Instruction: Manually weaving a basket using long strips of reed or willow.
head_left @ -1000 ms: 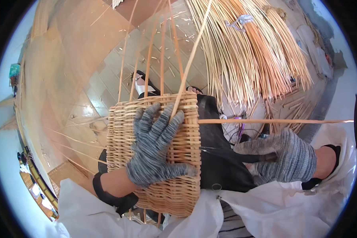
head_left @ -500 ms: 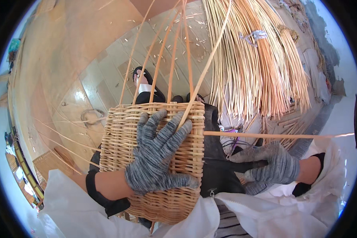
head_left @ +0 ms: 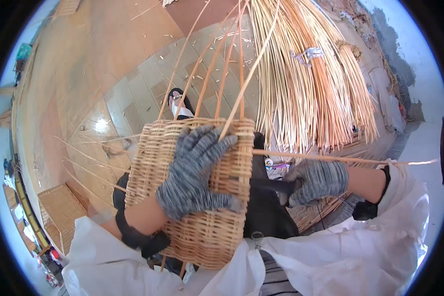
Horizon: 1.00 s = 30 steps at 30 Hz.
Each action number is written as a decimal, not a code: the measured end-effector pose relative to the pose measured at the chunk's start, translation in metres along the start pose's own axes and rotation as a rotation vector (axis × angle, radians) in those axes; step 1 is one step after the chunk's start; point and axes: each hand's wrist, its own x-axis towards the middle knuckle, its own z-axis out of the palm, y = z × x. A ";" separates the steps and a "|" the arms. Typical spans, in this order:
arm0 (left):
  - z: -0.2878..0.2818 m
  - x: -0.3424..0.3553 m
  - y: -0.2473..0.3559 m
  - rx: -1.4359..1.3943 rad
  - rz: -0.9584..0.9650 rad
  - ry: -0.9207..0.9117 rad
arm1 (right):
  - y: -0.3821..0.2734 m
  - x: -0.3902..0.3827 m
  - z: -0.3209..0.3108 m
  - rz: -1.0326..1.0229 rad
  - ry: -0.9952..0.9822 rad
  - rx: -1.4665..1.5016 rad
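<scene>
A woven wicker panel [head_left: 197,249] rests on my lap, with uncut rods reaching out from its far, left and right edges. Across its face my left hand [head_left: 192,172], in a grey striped glove, lies flat with the fingers apart, pressing it down. A pale rod [head_left: 249,81] runs away from beside the index fingertip. My right hand [head_left: 318,182], gloved the same way, is closed around a dark, narrow tool [head_left: 271,185]. The tool's end reaches the panel's right edge; its exact kind is hard to make out. One rod [head_left: 320,157] sticks out rightward just above that hand.
A large tied bundle of rods [head_left: 306,93] lies on the floor at the far right. Short cut bits [head_left: 197,78] are scattered on the tiles near my sandalled foot [head_left: 179,101]. Another woven piece [head_left: 61,209] is at the left.
My right hand has moved up and left, bringing the dark tool to the panel's right edge. The panel has tilted slightly, with my left hand still flat on it.
</scene>
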 end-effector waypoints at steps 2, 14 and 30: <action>0.006 -0.003 -0.003 -0.005 0.022 0.048 | 0.006 0.000 0.016 -0.053 0.231 -0.072; -0.022 -0.009 0.040 -0.567 -0.013 0.301 | -0.032 -0.034 0.045 -0.598 1.036 -0.728; -0.015 0.009 0.007 -0.035 0.157 0.183 | 0.114 -0.027 0.083 -0.882 0.962 0.968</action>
